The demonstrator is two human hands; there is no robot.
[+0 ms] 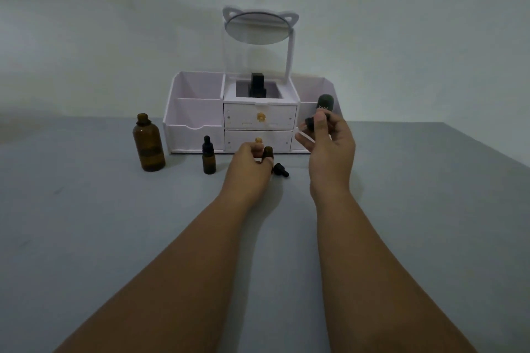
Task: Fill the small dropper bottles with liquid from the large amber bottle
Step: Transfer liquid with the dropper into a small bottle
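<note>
The large amber bottle (149,143) stands uncapped on the grey table at the left. To its right stands a small dropper bottle (209,156) with its black dropper cap on. My left hand (248,169) grips a second small amber bottle (268,152), open at the top, upright on the table. A loose black dropper cap (280,170) lies just right of it. My right hand (329,146) is raised and pinches a dropper (310,125) by its black bulb, its clear pipette pointing down-left toward the open bottle.
A white organizer (198,120) with two drawers and a cat-ear mirror (259,28) stands at the back, a black bottle (257,84) in its middle well. A dark green tube (325,102) shows behind my right fingers. The table's right edge (487,146) runs diagonally.
</note>
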